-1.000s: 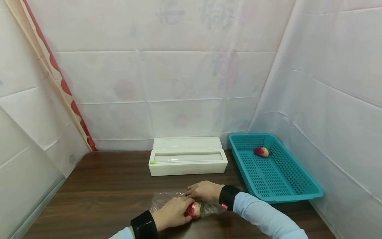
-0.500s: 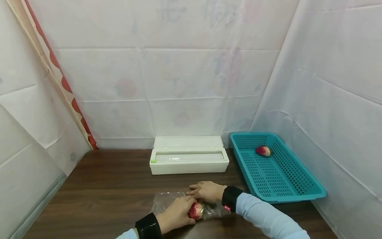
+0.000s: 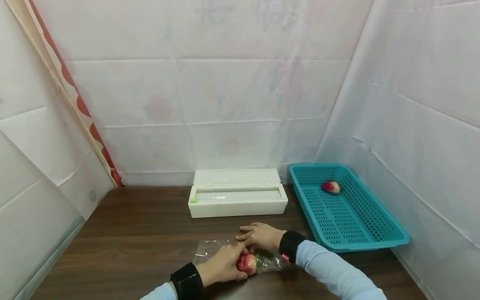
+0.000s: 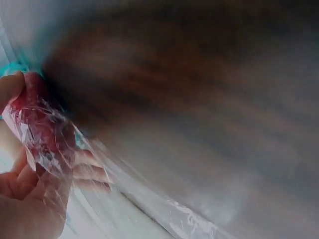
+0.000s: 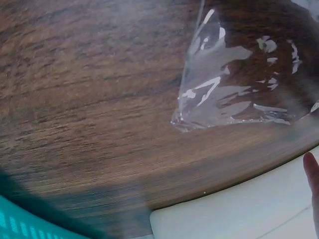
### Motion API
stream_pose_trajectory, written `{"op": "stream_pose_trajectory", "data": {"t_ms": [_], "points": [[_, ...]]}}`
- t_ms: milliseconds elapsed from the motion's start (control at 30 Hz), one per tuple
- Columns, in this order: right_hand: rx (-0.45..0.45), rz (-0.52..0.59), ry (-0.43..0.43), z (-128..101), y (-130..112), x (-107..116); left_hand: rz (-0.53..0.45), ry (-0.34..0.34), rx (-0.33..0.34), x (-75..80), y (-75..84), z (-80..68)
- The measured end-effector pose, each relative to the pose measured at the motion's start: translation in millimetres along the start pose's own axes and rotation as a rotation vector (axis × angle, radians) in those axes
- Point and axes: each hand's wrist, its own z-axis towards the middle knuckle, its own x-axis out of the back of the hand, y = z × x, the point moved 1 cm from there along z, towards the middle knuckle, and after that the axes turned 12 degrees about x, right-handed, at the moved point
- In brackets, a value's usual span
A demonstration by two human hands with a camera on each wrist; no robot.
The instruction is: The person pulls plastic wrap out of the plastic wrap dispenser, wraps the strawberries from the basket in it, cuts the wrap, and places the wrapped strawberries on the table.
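Landmark for all positions: white dispenser box (image 3: 238,198) at the back of the dark wooden table (image 3: 131,241).

Red fruit (image 3: 246,263): on the table in front of the dispenser box, slightly toward its right half, lying on a sheet of clear film (image 3: 210,248). Head view: long axis runs roughly parallel to the box front, left to right. Which end is stem or tip cannot be told; the left end is covered by fingers.

Left hand (image 3: 221,266): in front of the box, fingers curled over the fruit, gripping it through the film. Left wrist view confirms this: red fruit (image 4: 37,124) under wrinkled film (image 4: 149,199), thumb and palm (image 4: 25,194) closed around it.

Right hand (image 3: 262,236): between the fruit and the box front, fingers spread and fairly straight, pressing down on the film just behind the fruit. It holds nothing.

View differences:
- Head view alone shows both hands, the box, and a teal basket (image 3: 378,243) to the right of the box, with a second red fruit (image 3: 331,187) in its far end.
- Left wrist view alone shows film wrapped over the fruit surface; table blurred.
- Right wrist view shows a loose film edge (image 5: 234,94) lying flat on the wood grain, a corner of the white box (image 5: 234,214) and one fingertip (image 5: 312,174); fruit not in that view.
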Motion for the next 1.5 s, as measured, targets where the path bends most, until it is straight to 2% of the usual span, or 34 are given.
{"op": "stream_pose_trajectory", "data": {"t_ms": [167, 267, 333, 400, 467, 533, 600, 767, 833, 933, 1133, 1333, 1500], "points": [[0.002, -0.02, 0.011, 0, 1, -1, -0.064, -0.094, 0.089, 3.4, -3.1, 5.0], [-0.004, -0.045, 0.042, -1, 2, 0, -0.104, -0.1, 0.115, 4.7, -6.1, 7.9], [-0.02, -0.045, 0.086, -3, 3, 1, -0.11, -0.074, 0.095, 5.1, -7.5, 9.6], [-0.076, -0.009, 0.133, -7, 4, 6, -0.129, -0.066, 0.094, 6.0, -7.9, 11.6], [-0.171, 0.071, 0.171, -12, 5, 16, -0.155, -0.068, 0.103, 6.6, -8.5, 14.1], [-0.264, 0.152, 0.205, -18, 1, 30, -0.196, -0.091, 0.141, 7.4, -9.3, 16.9], [-0.321, 0.234, 0.231, -22, -8, 43, -0.228, -0.104, 0.164, 7.6, -11.2, 18.8], [-0.255, 0.33, 0.248, -26, -40, 51, -0.308, -0.148, 0.204, 11.5, -16.1, 19.0], [-0.239, 0.302, 0.252, -24, -51, 46, -0.348, -0.171, 0.219, 14.5, -17.7, 19.0], [-0.264, 0.23, 0.276, -20, -59, 37, -0.381, -0.2, 0.225, 17.4, -20.0, 20.3], [-0.324, 0.207, 0.306, -12, -60, 23, -0.382, -0.228, 0.224, 18.4, -22.2, 21.1], [-0.353, 0.177, 0.309, -8, -58, 18, -0.3, -0.164, 0.226, 17.5, -22.9, 18.8], [-0.377, 0.198, 0.287, -6, -57, 21, -0.216, -0.108, 0.201, 18.1, -20.4, 17.8]]}}
